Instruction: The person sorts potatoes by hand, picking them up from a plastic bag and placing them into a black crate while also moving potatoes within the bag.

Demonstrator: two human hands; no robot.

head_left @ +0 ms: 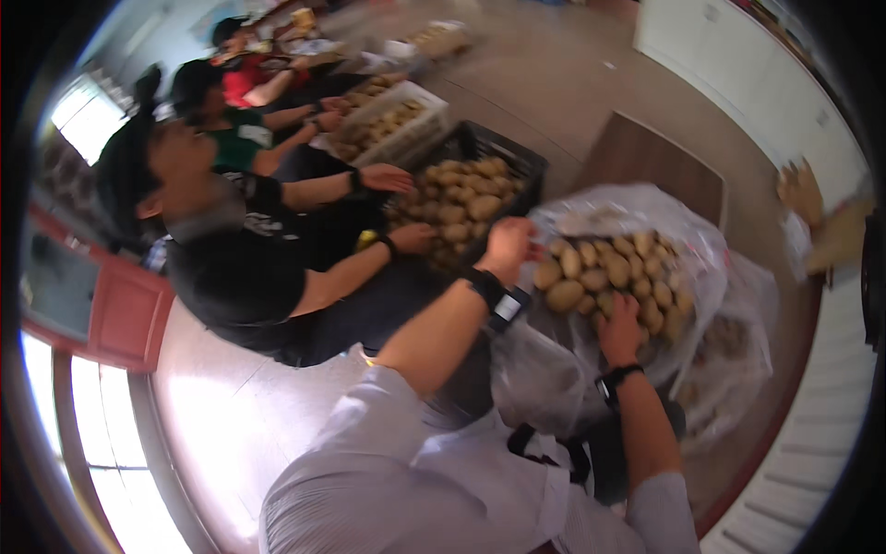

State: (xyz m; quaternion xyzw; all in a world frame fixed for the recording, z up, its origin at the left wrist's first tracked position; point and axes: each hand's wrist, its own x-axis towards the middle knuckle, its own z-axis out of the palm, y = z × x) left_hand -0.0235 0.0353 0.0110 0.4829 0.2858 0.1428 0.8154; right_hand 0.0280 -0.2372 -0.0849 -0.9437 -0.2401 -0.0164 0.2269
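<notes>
In front of me a clear plastic bag (706,249) lies spread open, filled with brown potatoes (637,272). My right hand (620,334) reaches onto the potatoes at the near side, fingers stretched over them and thumb apart. Just left of the bag, beside its rim, is my left hand (510,245); its fingers are blurred, and what they hold, if anything, does not show. Both wrists wear dark bands. To the left of my left hand stands a black crate (517,157) heaped with potatoes (466,198).
A co-worker in black (231,249) has both hands at the black crate. Beyond are a white crate (429,115) of potatoes and more people. A brown board (655,166) lies behind the bag; another plastic bag (738,351) sits to its right. White cabinets (757,74) line the far right.
</notes>
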